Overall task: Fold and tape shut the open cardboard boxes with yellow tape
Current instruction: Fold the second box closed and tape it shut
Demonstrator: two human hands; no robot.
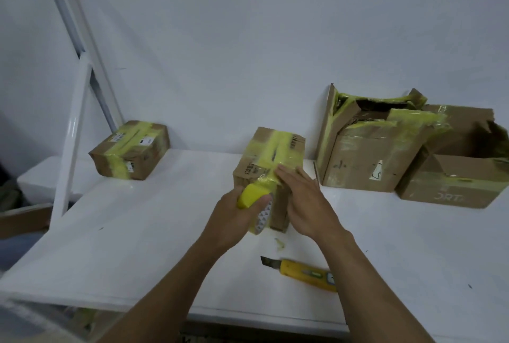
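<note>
A small cardboard box (286, 147) stands in the middle of the white table (137, 232), its flaps closed under a strip of yellow tape that runs over the top and down the near side. My left hand (234, 218) grips the yellow tape roll (254, 199) against the box's near face. My right hand (305, 199) lies flat, fingers pressed on the tape at the box's front top edge. Two larger boxes (369, 155) (457, 174) at the right stand open with torn, tape-covered flaps.
A taped small box (129, 149) sits at the back left beside a white metal frame (71, 133). A yellow utility knife (303, 273) with its blade out lies near the table's front edge, under my right forearm. A tape scrap (280, 243) lies close by.
</note>
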